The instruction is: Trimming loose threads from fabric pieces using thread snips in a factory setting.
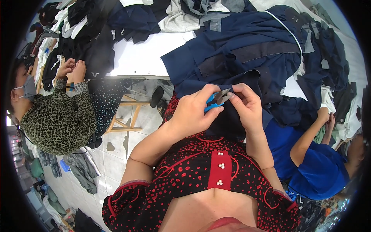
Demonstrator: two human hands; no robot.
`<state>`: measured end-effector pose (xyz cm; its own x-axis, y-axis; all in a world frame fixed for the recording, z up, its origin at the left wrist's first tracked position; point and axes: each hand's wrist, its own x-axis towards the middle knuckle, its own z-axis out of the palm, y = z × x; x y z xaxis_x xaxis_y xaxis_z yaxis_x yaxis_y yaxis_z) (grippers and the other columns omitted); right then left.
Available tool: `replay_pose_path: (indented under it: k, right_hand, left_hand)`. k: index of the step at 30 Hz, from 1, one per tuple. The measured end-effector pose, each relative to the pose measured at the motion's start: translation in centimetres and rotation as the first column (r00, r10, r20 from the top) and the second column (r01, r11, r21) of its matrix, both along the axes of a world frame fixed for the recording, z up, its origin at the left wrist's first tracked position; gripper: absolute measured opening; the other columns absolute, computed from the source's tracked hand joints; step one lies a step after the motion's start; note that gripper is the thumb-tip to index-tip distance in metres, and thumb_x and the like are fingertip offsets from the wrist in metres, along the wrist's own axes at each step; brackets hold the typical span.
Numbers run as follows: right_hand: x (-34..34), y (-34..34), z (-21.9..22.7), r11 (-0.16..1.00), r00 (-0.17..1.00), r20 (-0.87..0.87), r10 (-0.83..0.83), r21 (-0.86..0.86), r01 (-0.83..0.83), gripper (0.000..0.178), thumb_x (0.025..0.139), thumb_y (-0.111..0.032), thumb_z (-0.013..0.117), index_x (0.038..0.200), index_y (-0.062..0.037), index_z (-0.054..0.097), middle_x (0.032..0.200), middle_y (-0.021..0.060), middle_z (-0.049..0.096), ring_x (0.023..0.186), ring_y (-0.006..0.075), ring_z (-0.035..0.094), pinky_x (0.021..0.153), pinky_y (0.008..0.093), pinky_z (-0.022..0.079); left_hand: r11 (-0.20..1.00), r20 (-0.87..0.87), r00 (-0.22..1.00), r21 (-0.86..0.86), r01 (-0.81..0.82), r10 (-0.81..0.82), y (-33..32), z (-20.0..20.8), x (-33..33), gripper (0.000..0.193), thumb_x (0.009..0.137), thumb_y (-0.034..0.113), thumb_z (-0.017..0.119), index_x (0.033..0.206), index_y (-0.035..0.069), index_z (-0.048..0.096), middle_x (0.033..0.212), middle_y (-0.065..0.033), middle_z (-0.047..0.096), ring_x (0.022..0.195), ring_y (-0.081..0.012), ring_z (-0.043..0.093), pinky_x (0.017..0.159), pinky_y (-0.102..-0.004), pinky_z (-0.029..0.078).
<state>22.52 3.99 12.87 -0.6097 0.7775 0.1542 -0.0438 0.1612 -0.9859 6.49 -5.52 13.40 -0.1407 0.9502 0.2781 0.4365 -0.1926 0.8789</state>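
Note:
Small thread snips (217, 99) with blue handles and pointed metal blades lie in my left hand (195, 110), whose fingers and thumb are closed around them. The blades point right, toward my right hand (246, 105). That hand's thumb and forefinger pinch the edge of a dark navy garment (216, 50) close to the snip tips. Any loose thread between the fingers is too small to make out. The garment drapes from the table over my lap, and darker bands run across its upper part.
A white table (150, 56) in front carries piles of dark and white cloth (179, 19). A white cord (284, 24) crosses the navy heap. At left a masked person in a patterned top (58, 120) handles black cloth; at right a person in blue (317, 166) handles white cloth. A wooden stool (133, 118) stands left.

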Motion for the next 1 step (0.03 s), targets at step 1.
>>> replay_pose_path:
  k: [1]
  right_hand:
    - [0.03, 0.0, 0.07, 1.0, 1.0, -0.003, 0.016, 0.0, -0.016, 0.013, 0.085, -0.001, 0.06, 0.096, 0.005, 0.06, 0.087, 0.0039, 0.056, 0.08, 0.0083, 0.054, 0.072, 0.0199, 0.043]
  left_hand:
    - [1.0, 0.0, 1.0, 0.0, 0.0, 0.0, 0.02, -0.01, 0.02, 0.037, 0.077, 0.014, 0.069, 0.108, 0.002, 0.052, 0.083, -0.0141, 0.061, 0.071, -0.0276, 0.064, 0.063, -0.0311, 0.049]
